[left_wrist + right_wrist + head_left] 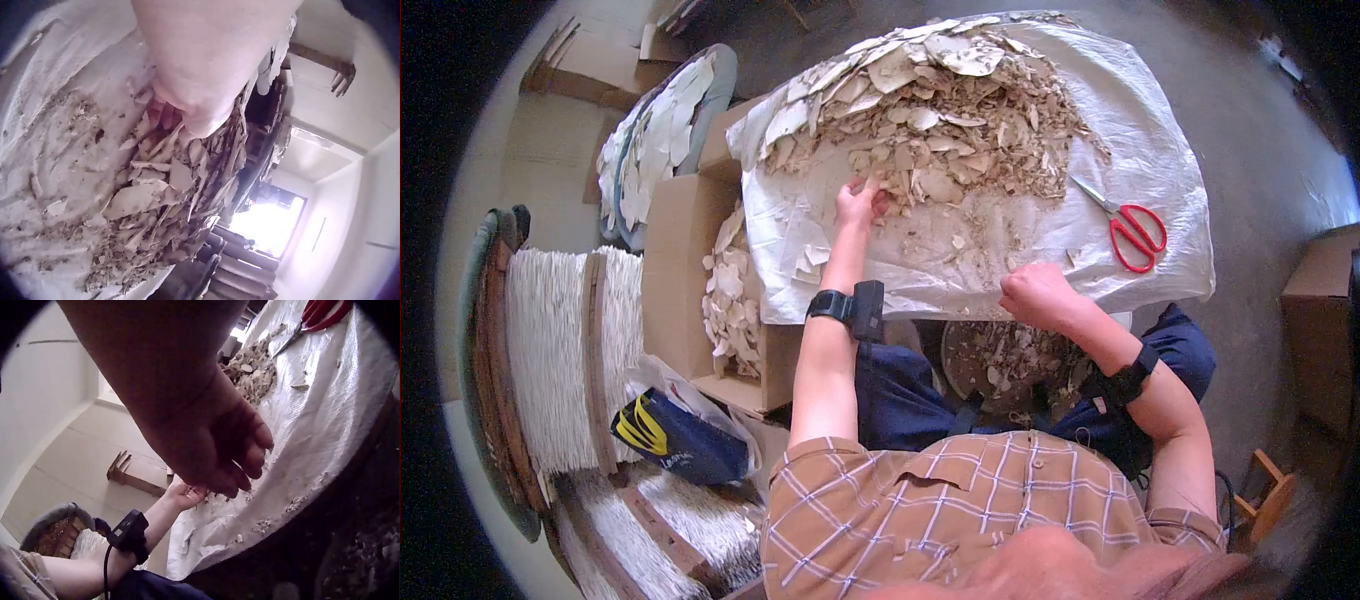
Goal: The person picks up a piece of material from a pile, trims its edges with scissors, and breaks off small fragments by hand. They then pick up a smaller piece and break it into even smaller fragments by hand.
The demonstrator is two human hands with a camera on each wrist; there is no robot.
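Note:
A heap of thin, pale dried slices, whole ones and broken brownish bits, lies across the far side of a white woven sheet. My left hand reaches to the near left edge of this heap, its fingers among the loose slices. From the left wrist view the hand's back hides most of the fingertips. My right hand hangs above the sheet's front edge. Its fingers curl loosely, and nothing shows in them. Red-handled scissors rest on the sheet to the right, blades toward the heap.
Left of the sheet, an open cardboard box holds more slices. A round tray of large slices leans behind it. Stacked white slices and a dark blue bag sit farther left. Below the front edge, a round container holds scraps.

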